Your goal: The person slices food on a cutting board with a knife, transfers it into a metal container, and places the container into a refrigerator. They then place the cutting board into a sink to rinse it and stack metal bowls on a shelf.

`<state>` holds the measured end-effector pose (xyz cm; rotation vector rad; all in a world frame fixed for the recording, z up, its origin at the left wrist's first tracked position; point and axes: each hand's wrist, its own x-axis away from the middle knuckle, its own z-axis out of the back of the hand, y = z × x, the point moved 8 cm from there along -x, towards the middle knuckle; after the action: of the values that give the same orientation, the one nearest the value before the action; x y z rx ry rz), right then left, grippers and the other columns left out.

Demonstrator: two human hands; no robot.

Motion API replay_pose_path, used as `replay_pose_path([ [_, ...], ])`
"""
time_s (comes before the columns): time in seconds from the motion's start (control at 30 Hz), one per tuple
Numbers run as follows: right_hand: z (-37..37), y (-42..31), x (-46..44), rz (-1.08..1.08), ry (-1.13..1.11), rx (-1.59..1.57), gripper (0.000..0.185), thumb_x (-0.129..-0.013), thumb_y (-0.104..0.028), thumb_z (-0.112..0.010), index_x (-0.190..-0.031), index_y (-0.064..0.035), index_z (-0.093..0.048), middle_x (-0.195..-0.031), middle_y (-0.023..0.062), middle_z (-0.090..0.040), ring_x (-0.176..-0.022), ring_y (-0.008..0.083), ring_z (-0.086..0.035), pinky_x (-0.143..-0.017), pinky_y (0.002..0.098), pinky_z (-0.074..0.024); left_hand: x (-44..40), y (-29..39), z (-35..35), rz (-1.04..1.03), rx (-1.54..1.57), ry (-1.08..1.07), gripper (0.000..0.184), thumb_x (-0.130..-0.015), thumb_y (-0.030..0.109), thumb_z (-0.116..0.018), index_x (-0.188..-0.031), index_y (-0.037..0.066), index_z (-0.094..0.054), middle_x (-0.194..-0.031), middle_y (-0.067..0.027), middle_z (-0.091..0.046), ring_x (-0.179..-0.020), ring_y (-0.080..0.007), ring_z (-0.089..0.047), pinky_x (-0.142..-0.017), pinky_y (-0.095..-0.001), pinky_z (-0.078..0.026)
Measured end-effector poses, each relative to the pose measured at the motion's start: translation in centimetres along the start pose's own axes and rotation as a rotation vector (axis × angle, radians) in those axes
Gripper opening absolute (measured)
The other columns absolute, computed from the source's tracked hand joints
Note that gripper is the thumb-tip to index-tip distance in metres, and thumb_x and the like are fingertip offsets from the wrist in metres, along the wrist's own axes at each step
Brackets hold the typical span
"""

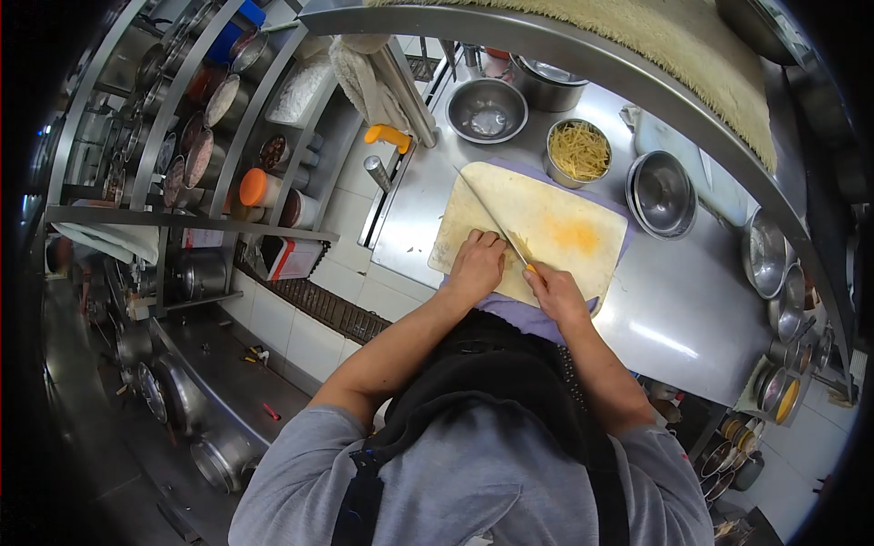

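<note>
A kitchen knife lies across the pale cutting board, its blade pointing away to the upper left. My right hand is closed round the knife's yellowish handle. Left of the blade, my left hand rests on the board with its fingers curled under; whatever they press on is hidden. A few thin yellow strips show beside the blade, close to the left fingertips. An orange stain marks the right part of the board. Beneath the board a purple cloth sticks out.
Behind the board stand a metal bowl and a pot of yellow strips. Stacked bowls sit to the right. An orange-handled tool is at the table's left edge. A metal shelf crosses overhead; loaded racks stand left.
</note>
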<state>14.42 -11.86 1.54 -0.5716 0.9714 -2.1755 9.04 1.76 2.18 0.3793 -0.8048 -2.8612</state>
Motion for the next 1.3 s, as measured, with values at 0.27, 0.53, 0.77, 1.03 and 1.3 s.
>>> replay_pose_path([
  [0.27,-0.5,0.6,0.8,-0.118,-0.052,-0.102,0.03,-0.092,-0.028,-0.059,-0.104,-0.0017,-0.066,-0.081,0.0255,-0.063,-0.078,0.0424,-0.062,-0.07,0.0454,-0.0486,0.1,0.0,0.1,0.009,0.004,0.011,0.016,-0.076,0.003,-0.062,-0.091,0.002,-0.065,-0.093,-0.0133,-0.061,-0.092,-0.0334,-0.054,-0.083,-0.0405,-0.046],
  [0.53,-0.3,1.5,2.5,-0.281,-0.113,-0.199,0.03,-0.093,-0.027,-0.057,-0.107,-0.0014,-0.065,-0.082,0.026,-0.063,-0.08,0.0428,-0.062,-0.071,0.0452,-0.048,0.4,0.0,0.3,0.01,0.0,0.014,0.015,-0.078,0.006,-0.062,-0.092,0.002,-0.066,-0.095,-0.0117,-0.061,-0.096,-0.0305,-0.054,-0.085,-0.0385,-0.046],
  [0.77,-1.7,1.7,0.8,-0.241,-0.061,-0.206,0.031,-0.093,-0.027,-0.057,-0.11,-0.0025,-0.065,-0.088,0.0265,-0.064,-0.085,0.0419,-0.063,-0.074,0.0441,-0.0486,0.3,-0.2,0.0,-0.003,-0.005,0.004,0.017,-0.078,0.006,-0.062,-0.094,0.002,-0.066,-0.095,-0.0119,-0.061,-0.096,-0.031,-0.053,-0.085,-0.0391,-0.046],
  [1.03,-1.3,0.9,0.8,-0.12,0.001,-0.192,0.032,-0.095,-0.029,-0.055,-0.109,-0.0009,-0.064,-0.062,0.0145,-0.059,-0.05,0.0227,-0.056,-0.053,0.0354,-0.0463,0.9,0.0,1.9,0.006,0.065,0.031,0.02,-0.075,0.004,-0.065,-0.094,0.002,-0.064,-0.097,-0.0146,-0.059,-0.095,-0.0354,-0.053,-0.084,-0.0421,-0.046],
  [1.3,1.0,-0.4,2.3,-0.224,-0.106,-0.082,0.031,-0.092,-0.027,-0.058,-0.11,-0.0021,-0.065,-0.089,0.0258,-0.064,-0.086,0.0411,-0.063,-0.076,0.0443,-0.0483,0.9,-0.4,1.0,-0.008,0.029,0.045,0.018,-0.076,0.004,-0.064,-0.094,0.002,-0.064,-0.096,-0.0143,-0.059,-0.095,-0.0352,-0.053,-0.084,-0.0418,-0.046],
])
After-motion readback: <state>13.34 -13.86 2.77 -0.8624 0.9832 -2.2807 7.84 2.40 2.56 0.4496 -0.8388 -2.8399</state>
